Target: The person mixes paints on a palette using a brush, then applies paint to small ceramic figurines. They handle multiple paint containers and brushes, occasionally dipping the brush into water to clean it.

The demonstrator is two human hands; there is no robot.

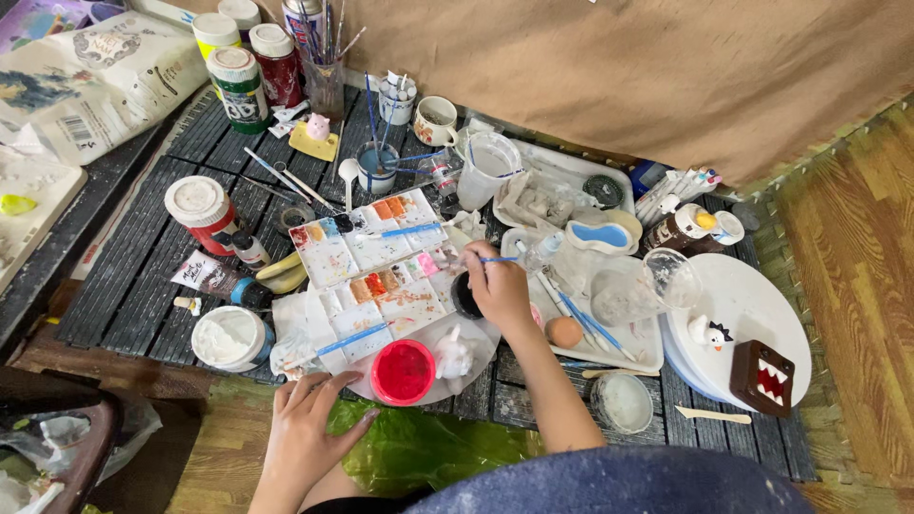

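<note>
My right hand [498, 286] is closed around a thin blue-handled paintbrush [496, 259] whose tip points left at the white paint palette [376, 262] with its many colour wells. Just left of that hand sits a small black pot [465, 297]. My left hand [309, 419] rests flat with fingers spread at the table's near edge, holding nothing, beside a red-filled cup [403, 371] and a small white figure [455, 354] on a round white plate [433, 388].
Paint jars [239, 88], a brush cup [326, 71], a blue water pot [377, 171] and a clear jug [486, 169] crowd the back. A white tub [228, 338] sits left. A tray [609, 352] holds brushes; a brown toothed figure [762, 376] is on a turntable right. Green plastic [419, 447] lies below.
</note>
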